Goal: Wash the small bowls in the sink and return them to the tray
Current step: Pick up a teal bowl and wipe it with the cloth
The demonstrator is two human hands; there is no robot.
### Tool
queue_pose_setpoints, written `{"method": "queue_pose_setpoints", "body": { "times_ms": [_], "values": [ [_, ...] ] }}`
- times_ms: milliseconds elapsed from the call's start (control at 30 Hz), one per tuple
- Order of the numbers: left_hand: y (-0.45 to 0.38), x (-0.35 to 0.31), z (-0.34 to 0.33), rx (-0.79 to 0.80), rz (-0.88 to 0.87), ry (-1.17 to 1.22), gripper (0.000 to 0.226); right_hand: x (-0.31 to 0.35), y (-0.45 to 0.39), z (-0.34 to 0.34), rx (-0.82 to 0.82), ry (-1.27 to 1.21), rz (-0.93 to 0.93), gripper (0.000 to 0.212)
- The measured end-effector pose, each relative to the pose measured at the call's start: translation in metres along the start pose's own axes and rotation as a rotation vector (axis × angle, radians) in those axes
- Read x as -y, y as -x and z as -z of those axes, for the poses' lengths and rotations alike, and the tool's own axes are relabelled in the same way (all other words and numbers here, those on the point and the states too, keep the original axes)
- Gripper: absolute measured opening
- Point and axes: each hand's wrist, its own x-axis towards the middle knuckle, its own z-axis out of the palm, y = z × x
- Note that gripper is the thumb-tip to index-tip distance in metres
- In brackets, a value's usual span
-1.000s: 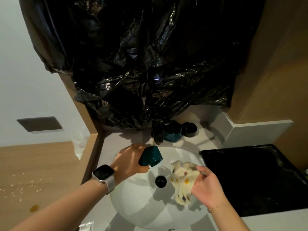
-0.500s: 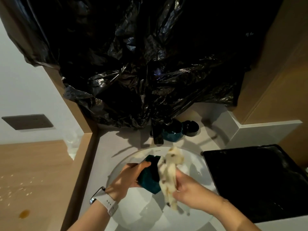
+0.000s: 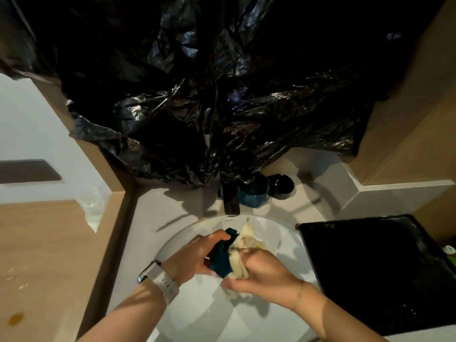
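Observation:
Over the white round sink (image 3: 187,314), my left hand (image 3: 195,255) grips a small dark teal bowl (image 3: 220,261) tilted on its side. My right hand (image 3: 264,275) holds a cream spotted cloth (image 3: 244,240) and presses it against the bowl's open side, hiding most of the bowl. Behind the sink, a second teal bowl (image 3: 254,193) and a small black bowl (image 3: 282,187) stand on the counter beside the dark tap (image 3: 230,201). The black tray (image 3: 380,270) lies to the right of the sink.
A crumpled black plastic sheet (image 3: 209,95) hangs over the wall above the tap. A wooden ledge (image 3: 42,255) with a brown spill spot runs along the left, with a clear glass (image 3: 92,203) at its far end. A green-white object (image 3: 450,251) peeks past the tray's right edge.
My hands have come together over the sink: the right hand brought the cloth onto the teal bowl, and both hands moved toward me, lower in the basin.

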Motion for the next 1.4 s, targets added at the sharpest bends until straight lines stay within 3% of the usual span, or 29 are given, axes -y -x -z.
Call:
{"method": "queue_pose_setpoints", "body": {
  "times_ms": [167, 233, 367, 433, 533, 700, 833, 1000, 1100, 1200, 1333, 1400],
  "values": [
    [-0.002, 0.013, -0.008, -0.064, 0.184, 0.374, 0.051, 0.008, -0.005, -0.003, -0.018, -0.068, -0.028, 0.031],
    [0.009, 0.012, -0.017, -0.066, 0.177, 0.461, 0.045, 0.011, -0.003, -0.006, -0.062, -0.257, -0.090, 0.027],
    [0.027, 0.015, -0.027, -0.083, 0.116, 0.530, 0.061, 0.026, 0.001, -0.011, -0.239, -0.866, -0.170, 0.016],
    [0.031, 0.013, -0.034, -0.036, 0.092, 0.641, 0.058, 0.032, 0.005, -0.017, -0.272, -0.980, -0.218, 0.014],
    [0.029, 0.014, -0.046, -0.041, 0.026, 0.706, 0.060, 0.036, 0.012, -0.021, -0.310, -0.997, -0.241, 0.009],
    [0.021, 0.017, -0.062, -0.208, -0.068, 0.372, 0.071, 0.039, 0.019, -0.010, -0.238, -0.978, -0.244, 0.009],
    [0.019, 0.010, -0.067, -0.244, -0.203, 0.348, 0.074, 0.048, 0.017, -0.006, -0.273, -1.128, -0.267, 0.016],
    [0.036, 0.014, -0.056, -0.156, -0.006, 0.430, 0.067, 0.057, 0.016, -0.012, -0.335, -1.094, -0.252, 0.022],
    [0.040, 0.007, -0.050, -0.062, 0.049, 0.524, 0.062, 0.053, 0.024, -0.012, -0.213, -0.844, -0.169, 0.023],
    [0.040, 0.004, -0.049, -0.032, 0.018, 0.569, 0.060, 0.053, 0.033, -0.007, -0.110, -0.770, -0.104, 0.021],
    [0.043, 0.005, -0.054, -0.030, -0.023, 0.557, 0.063, 0.054, 0.031, -0.012, -0.272, -0.830, -0.143, 0.038],
    [0.045, 0.004, -0.060, -0.063, -0.073, 0.510, 0.066, 0.055, 0.028, -0.012, -0.332, -0.926, -0.171, 0.027]
  ]
}}
